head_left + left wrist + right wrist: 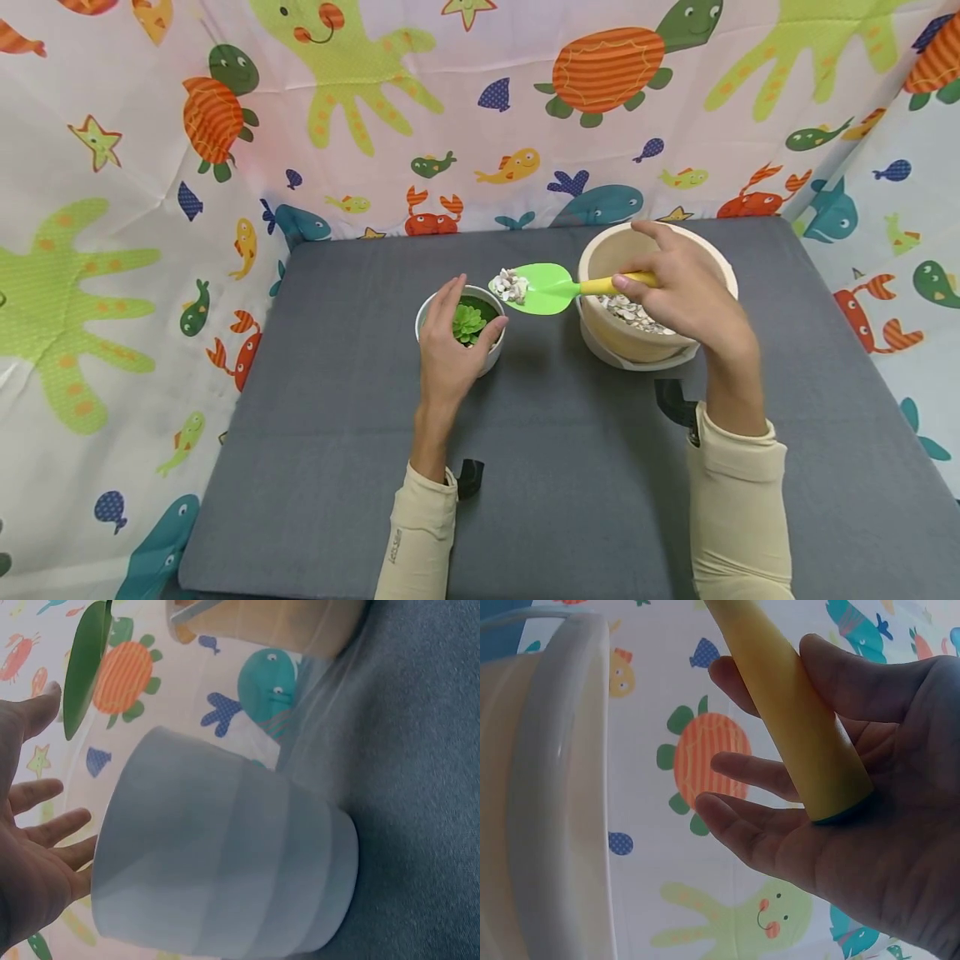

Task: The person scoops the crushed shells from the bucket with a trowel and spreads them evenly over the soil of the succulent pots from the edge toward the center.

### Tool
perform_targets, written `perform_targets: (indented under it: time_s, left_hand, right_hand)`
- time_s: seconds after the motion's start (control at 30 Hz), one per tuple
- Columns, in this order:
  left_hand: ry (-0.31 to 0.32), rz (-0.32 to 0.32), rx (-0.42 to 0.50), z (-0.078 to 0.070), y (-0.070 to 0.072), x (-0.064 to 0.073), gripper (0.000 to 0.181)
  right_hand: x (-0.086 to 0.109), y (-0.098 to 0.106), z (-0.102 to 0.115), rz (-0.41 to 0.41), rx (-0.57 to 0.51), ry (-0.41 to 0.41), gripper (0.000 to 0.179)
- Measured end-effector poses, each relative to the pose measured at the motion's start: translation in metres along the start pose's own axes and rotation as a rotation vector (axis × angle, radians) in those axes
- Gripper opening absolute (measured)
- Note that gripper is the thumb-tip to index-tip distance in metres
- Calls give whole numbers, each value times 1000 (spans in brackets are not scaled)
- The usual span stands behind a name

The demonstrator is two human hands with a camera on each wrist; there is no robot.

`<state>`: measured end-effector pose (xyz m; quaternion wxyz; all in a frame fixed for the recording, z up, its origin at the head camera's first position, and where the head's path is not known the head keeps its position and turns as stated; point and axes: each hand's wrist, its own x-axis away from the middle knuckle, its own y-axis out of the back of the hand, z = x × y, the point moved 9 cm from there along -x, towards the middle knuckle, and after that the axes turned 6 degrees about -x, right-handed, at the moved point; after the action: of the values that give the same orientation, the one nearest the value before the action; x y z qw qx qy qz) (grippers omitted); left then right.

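Note:
In the head view my right hand (686,287) grips the yellow handle (802,720) of a small green trowel (551,287), thumb on one side and fingers on the other. Whitish stone chips (510,286) lie on the tip of its blade. The blade is level, just right of a white pot (217,847) that stands upright and holds a green succulent (468,323). Over this pot's rim my left hand (452,337) is spread, thumb apart from the extended fingers. Its fingertips are close to the rim; whether they touch it I cannot tell.
Behind and below my right hand stands a cream bucket (600,250) with more stone chips (633,312) inside. Both containers rest on a grey table (337,400). A cloth printed with sea animals (450,192) hangs around the back and sides.

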<state>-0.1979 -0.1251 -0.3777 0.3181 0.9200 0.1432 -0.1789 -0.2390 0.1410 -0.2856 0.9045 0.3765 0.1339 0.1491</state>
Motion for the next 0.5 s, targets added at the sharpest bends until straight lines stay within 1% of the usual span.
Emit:
perform_targets:
  time_s: [0.17, 0.37, 0.5]
  left_hand:
    - [13, -9, 1, 10, 3, 3, 77]
    - [-9, -55, -4, 19, 13, 3, 77]
    - [2, -76, -4, 26, 20, 3, 77]
  right_hand:
    - [-2, -6, 4, 6, -11, 11, 20]
    - [-8, -15, 7, 27, -37, 9, 21]
    - [-12, -23, 9, 32, -39, 3, 22]
